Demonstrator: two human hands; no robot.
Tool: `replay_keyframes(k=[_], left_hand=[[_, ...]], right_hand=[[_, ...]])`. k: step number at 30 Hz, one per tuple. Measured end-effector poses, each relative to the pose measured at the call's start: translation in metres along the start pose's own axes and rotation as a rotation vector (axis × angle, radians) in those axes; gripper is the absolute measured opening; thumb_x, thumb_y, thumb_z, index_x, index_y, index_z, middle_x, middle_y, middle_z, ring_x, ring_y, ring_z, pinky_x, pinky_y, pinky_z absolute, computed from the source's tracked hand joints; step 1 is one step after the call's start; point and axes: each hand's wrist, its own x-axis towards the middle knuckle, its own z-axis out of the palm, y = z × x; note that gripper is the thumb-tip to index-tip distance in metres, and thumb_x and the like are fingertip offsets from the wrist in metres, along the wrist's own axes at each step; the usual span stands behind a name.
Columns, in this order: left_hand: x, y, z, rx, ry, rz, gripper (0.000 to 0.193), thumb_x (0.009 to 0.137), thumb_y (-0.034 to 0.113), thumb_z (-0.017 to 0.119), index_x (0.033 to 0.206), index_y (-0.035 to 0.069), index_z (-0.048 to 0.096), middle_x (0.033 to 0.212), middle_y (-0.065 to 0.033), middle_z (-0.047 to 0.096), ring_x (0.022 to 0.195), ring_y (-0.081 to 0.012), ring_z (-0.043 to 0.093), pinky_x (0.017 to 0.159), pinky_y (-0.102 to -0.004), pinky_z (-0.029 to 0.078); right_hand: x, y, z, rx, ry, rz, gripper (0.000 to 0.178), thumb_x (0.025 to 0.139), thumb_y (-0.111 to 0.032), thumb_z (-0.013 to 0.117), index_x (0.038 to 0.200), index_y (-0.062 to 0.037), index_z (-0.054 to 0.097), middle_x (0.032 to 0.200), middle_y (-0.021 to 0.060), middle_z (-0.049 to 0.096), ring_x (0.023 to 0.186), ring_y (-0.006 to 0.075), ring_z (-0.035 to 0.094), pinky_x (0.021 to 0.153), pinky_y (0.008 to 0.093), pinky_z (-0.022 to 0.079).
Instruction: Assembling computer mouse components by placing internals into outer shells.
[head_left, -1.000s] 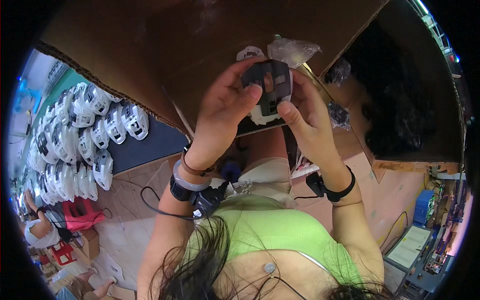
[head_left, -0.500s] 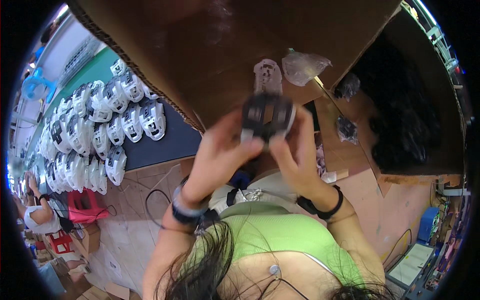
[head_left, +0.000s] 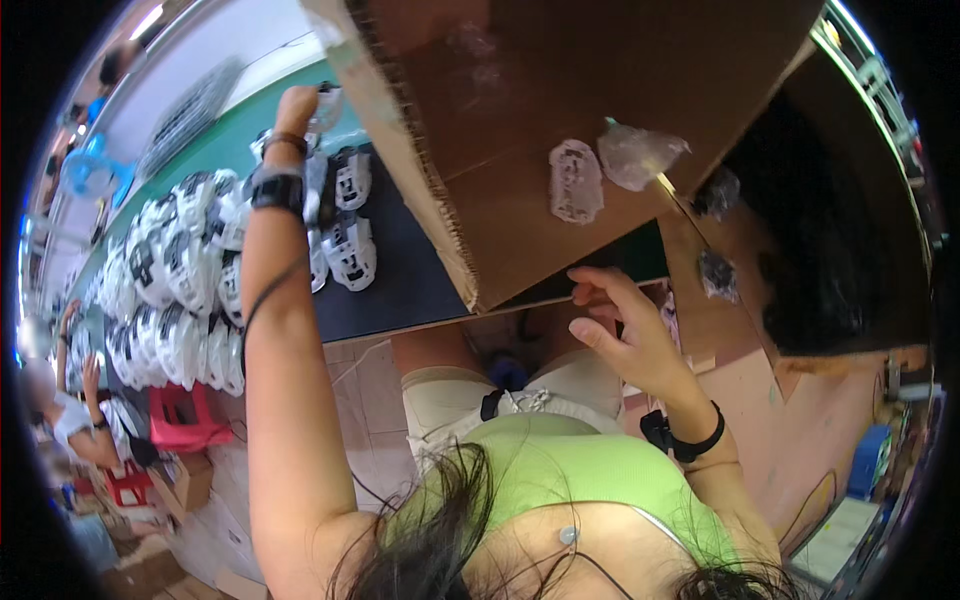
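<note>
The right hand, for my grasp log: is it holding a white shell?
No, the right hand is open and empty, thumb and fingers apart.

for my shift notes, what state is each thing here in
white-and-black curved plastic shells: in overlapping rows
left hand: at the shells, grip unclear
right hand: open, empty
pale perforated plastic shell: lying, unheld
clear plastic bag: crumpled
brown cardboard box: open

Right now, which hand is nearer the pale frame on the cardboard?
Right: the right hand is below the pale frame in view, apart; the left hand is farther left, beyond the cardboard wall.
</note>
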Motion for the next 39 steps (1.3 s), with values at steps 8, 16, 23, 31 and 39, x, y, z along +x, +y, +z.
replay_keyframes(k=[8, 16, 23, 31, 39], left_hand=[[-0.03, 0.149, -0.074, -0.908, 0.526, 0.158, 0.025, 0.082, 0.016, 0.048, 0.086, -0.007, 0.055, 0.08, -0.0166, 0.057, 0.077, -0.0256, 0.057, 0.068, -0.0303, 0.046], [-0.301, 0.358, -0.149, -0.948, 0.21, 0.894, 0.022, 0.073, -0.007, 0.045, 0.083, 0.005, 0.062, 0.087, -0.0117, 0.06, 0.088, -0.0273, 0.058, 0.079, -0.0388, 0.043], [-0.311, 0.383, -0.037, -0.238, -0.209, 0.534, 0.056, 0.074, 0.006, 0.05, 0.128, 0.011, 0.033, 0.125, -0.0132, 0.037, 0.12, -0.0324, 0.028, 0.096, -0.0527, 0.02], [-0.298, 0.378, -0.043, -0.51, -0.131, 0.381, 0.045, 0.075, 0.019, 0.06, 0.115, 0.006, 0.043, 0.104, -0.0144, 0.053, 0.094, -0.0317, 0.05, 0.083, -0.0368, 0.036], [-0.307, 0.38, -0.047, -0.63, -0.203, 0.18, 0.028, 0.077, 0.019, 0.06, 0.1, 0.004, 0.055, 0.099, -0.016, 0.056, 0.092, -0.0298, 0.052, 0.08, -0.0332, 0.039]], right_hand=[[-0.003, 0.001, -0.035, -0.394, 0.19, 0.121, 0.046, 0.074, -0.019, 0.061, 0.113, -0.0017, 0.046, 0.1, 0.0153, 0.049, 0.095, 0.0257, 0.051, 0.078, 0.0328, 0.043], [0.084, 0.091, -0.045, -1.172, 0.106, 0.119, 0.038, 0.076, -0.021, 0.056, 0.108, -0.0014, 0.05, 0.105, 0.0159, 0.052, 0.1, 0.032, 0.049, 0.084, 0.035, 0.042], [0.035, 0.059, -0.057, -0.265, 0.104, 0.026, 0.033, 0.079, -0.022, 0.054, 0.104, 0.0001, 0.053, 0.095, 0.021, 0.057, 0.091, 0.0319, 0.055, 0.078, 0.0366, 0.043], [0.003, 0.1, -0.237, -1.0, 0.778, 0.431, 0.05, 0.077, -0.029, 0.058, 0.118, -0.0043, 0.046, 0.111, 0.0186, 0.052, 0.103, 0.0301, 0.051, 0.085, 0.0363, 0.042], [-0.015, 0.145, -0.225, -1.035, 0.379, 0.393, 0.045, 0.072, -0.03, 0.061, 0.112, -0.0117, 0.052, 0.095, 0.0142, 0.059, 0.09, 0.0281, 0.056, 0.076, 0.034, 0.045]])
